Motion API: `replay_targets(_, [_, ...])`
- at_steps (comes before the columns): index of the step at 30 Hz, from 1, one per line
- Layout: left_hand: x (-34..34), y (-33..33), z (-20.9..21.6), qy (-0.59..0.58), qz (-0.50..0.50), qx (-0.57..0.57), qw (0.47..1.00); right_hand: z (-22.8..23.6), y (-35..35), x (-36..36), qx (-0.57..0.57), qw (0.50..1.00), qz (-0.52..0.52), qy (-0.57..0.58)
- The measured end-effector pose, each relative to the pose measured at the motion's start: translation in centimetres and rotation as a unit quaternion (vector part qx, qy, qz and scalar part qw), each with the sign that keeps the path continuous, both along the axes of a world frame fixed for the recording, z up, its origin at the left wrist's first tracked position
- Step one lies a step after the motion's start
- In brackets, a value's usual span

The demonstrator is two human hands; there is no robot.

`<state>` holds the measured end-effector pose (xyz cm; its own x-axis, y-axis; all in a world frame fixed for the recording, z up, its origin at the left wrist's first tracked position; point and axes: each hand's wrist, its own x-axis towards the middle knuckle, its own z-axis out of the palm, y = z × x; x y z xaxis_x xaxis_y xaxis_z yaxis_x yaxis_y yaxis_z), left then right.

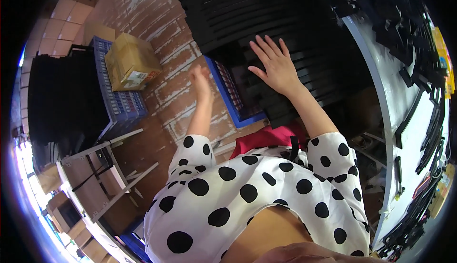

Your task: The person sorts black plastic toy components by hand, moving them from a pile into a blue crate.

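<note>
The stack of black plastic strips [266, 20] fills the upper middle of the view, piled on a blue crate [233, 108] whose near rim shows below it. To the stack's right runs the curved edge of a white bench [381, 96], loaded with more black parts [404, 34]; the gap between stack and bench edge is narrow and dark. To the left of the stack lies a strip of bare brick-patterned floor [162, 39], the widest free room in view, bounded further left by a cardboard box [131, 60] resting on a second blue crate [121, 103]. A metal stool frame [107, 163] stands lower left, well apart from both hands.

The right hand [273, 65] lies flat on top of the black strips, fingers spread and open, palm down, gripping nothing; its forearm rises straight from the dotted sleeve [328, 158]. The left hand [201, 82] hangs over the floor just beside the crate's left rim, fingers loosely extended and empty, touching nothing that can be made out, arm stretched forward.
</note>
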<state>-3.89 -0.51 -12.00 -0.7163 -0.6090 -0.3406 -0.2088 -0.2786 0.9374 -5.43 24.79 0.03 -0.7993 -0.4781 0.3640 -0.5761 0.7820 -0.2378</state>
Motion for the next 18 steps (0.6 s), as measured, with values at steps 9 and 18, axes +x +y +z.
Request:
replay_targets(9, [-10.7,8.5,6.3,0.150,-0.164,0.144,0.964,-0.6,1.5,1.2,0.063,0.996,-0.069,-0.014])
replay_targets(18, [-10.4,8.1,3.6,0.083,-0.264,0.184,0.943,-0.4,2.1,0.8,0.047,0.996,-0.082,0.000])
